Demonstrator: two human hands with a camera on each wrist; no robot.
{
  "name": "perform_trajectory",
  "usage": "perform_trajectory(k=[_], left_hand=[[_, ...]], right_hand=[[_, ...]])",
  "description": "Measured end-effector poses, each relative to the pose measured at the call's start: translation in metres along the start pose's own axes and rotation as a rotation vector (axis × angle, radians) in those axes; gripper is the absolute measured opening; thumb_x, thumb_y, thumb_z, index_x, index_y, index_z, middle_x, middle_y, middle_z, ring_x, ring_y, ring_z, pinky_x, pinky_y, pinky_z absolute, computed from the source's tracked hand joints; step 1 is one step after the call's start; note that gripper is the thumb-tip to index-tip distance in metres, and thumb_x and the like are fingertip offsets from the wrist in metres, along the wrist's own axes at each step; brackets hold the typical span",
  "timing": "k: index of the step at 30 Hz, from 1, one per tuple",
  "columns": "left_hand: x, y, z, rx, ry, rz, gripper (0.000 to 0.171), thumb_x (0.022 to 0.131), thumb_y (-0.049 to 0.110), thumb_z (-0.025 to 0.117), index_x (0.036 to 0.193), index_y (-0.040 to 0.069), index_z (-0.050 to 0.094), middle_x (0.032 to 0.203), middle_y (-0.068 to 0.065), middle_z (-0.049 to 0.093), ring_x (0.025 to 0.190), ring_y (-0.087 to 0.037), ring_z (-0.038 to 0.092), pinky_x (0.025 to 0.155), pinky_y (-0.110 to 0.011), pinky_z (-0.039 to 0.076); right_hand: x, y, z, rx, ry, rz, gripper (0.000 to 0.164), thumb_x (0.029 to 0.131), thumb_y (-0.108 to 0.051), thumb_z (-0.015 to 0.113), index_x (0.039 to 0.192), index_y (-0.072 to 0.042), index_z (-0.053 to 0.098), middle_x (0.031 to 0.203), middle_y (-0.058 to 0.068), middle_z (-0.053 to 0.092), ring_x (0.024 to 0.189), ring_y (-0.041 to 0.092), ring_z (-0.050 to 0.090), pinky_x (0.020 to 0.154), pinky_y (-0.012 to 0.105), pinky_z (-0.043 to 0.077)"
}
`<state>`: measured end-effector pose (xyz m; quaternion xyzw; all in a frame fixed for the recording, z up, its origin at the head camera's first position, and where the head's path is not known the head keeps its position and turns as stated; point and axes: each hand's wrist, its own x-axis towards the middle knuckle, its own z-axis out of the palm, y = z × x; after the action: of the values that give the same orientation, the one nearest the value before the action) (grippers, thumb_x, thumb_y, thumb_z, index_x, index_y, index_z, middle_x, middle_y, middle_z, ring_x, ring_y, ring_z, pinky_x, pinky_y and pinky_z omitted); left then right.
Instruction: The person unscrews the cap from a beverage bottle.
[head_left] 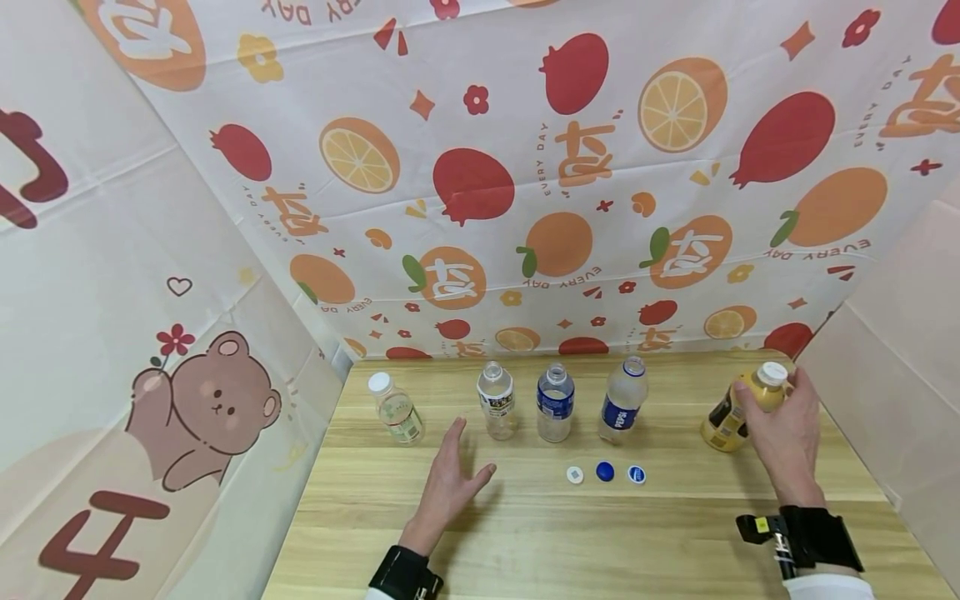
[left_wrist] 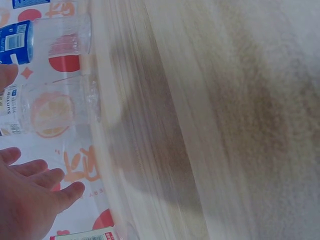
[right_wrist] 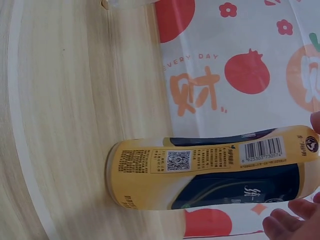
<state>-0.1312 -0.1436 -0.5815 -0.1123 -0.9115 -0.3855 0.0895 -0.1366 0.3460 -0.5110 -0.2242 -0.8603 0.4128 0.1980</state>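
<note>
My right hand [head_left: 786, 425] grips a yellow drink bottle [head_left: 726, 423] with a white cap around its upper part. The bottle stands at the table's right side; its dark label and barcode face the right wrist camera. With fingers spread and nothing held, my left hand [head_left: 448, 487] hovers over the table. It lies between a small clear bottle [head_left: 399, 418] with a white cap and an uncapped clear bottle [head_left: 497, 408] with a white label. Farther right stand an uncapped blue-label bottle [head_left: 555, 410] and an uncapped Pepsi bottle [head_left: 621, 408].
In front of the bottles lie three loose caps: a white cap [head_left: 574, 475], a dark blue cap [head_left: 604, 472] and a blue-and-white cap [head_left: 636, 474]. Behind the wooden table [head_left: 570, 542] hangs a fruit-printed cloth [head_left: 480, 275]; a bear-printed cloth [head_left: 217, 400] borders the left side.
</note>
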Motion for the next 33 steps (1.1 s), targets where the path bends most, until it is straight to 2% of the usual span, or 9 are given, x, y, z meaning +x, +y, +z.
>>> perform_trajectory(k=[5,8,11,13,17,22,28,33], left_hand=[[0.000,0.000,0.001,-0.003,-0.008,-0.014,0.092,0.084,0.029,0.085,0.154,-0.004,0.035,0.157,-0.027,0.040,0.142,-0.044,0.043,0.116,-0.056,0.038],[0.000,0.000,0.001,0.000,-0.008,-0.012,0.092,0.085,0.030,0.085,0.154,-0.005,0.036,0.157,-0.028,0.040,0.142,-0.044,0.043,0.116,-0.056,0.038],[0.000,0.000,0.001,-0.004,-0.008,-0.009,0.092,0.085,0.030,0.085,0.154,-0.005,0.036,0.157,-0.028,0.040,0.142,-0.044,0.043,0.116,-0.057,0.037],[-0.001,-0.001,0.001,-0.007,-0.007,-0.005,0.091,0.085,0.031,0.084,0.153,-0.005,0.036,0.157,-0.028,0.041,0.141,-0.044,0.044,0.116,-0.057,0.038],[-0.002,0.001,0.000,-0.021,-0.018,-0.028,0.088,0.089,0.034,0.081,0.155,-0.003,0.036,0.158,-0.025,0.040,0.143,-0.042,0.043,0.117,-0.056,0.037],[-0.004,0.004,-0.002,-0.037,-0.011,-0.036,0.081,0.094,0.036,0.076,0.154,-0.003,0.038,0.157,-0.024,0.042,0.142,-0.042,0.043,0.117,-0.057,0.036],[-0.006,0.004,-0.001,-0.055,-0.009,-0.037,0.077,0.096,0.034,0.073,0.154,-0.002,0.039,0.158,-0.022,0.043,0.143,-0.040,0.043,0.118,-0.056,0.035],[-0.007,0.004,0.001,-0.047,-0.019,-0.032,0.077,0.098,0.039,0.070,0.155,-0.001,0.038,0.159,-0.022,0.042,0.144,-0.040,0.042,0.118,-0.056,0.035]], right_hand=[[0.003,0.002,0.003,0.025,-0.003,0.008,0.089,0.098,-0.033,0.067,0.161,0.004,0.017,0.160,0.033,0.029,0.143,0.053,0.032,0.114,0.070,0.030],[0.003,0.002,0.004,0.020,-0.005,-0.001,0.085,0.098,-0.034,0.068,0.159,0.005,0.023,0.155,0.035,0.036,0.139,0.052,0.038,0.109,0.068,0.035],[0.002,0.003,0.005,-0.012,-0.018,-0.006,0.083,0.098,-0.036,0.069,0.156,0.008,0.028,0.146,0.036,0.043,0.128,0.051,0.047,0.091,0.060,0.043],[0.002,0.004,0.006,-0.037,-0.020,-0.013,0.082,0.097,-0.036,0.069,0.153,0.010,0.031,0.141,0.037,0.047,0.121,0.050,0.050,0.079,0.052,0.043],[0.000,0.006,0.005,-0.056,-0.015,-0.030,0.076,0.096,-0.036,0.069,0.145,0.014,0.040,0.128,0.035,0.051,0.107,0.046,0.053,0.068,0.041,0.039],[-0.006,0.005,0.002,-0.047,-0.002,-0.066,0.066,0.097,-0.036,0.069,0.136,0.012,0.047,0.119,0.029,0.054,0.097,0.037,0.053,0.064,0.032,0.036],[-0.019,0.002,0.000,-0.059,0.023,-0.114,0.066,0.097,-0.032,0.070,0.137,0.013,0.046,0.119,0.032,0.053,0.100,0.043,0.053,0.067,0.036,0.036],[-0.031,-0.002,-0.002,-0.068,0.033,-0.155,0.059,0.096,-0.031,0.073,0.130,0.011,0.051,0.112,0.028,0.056,0.091,0.035,0.054,0.061,0.027,0.034]])
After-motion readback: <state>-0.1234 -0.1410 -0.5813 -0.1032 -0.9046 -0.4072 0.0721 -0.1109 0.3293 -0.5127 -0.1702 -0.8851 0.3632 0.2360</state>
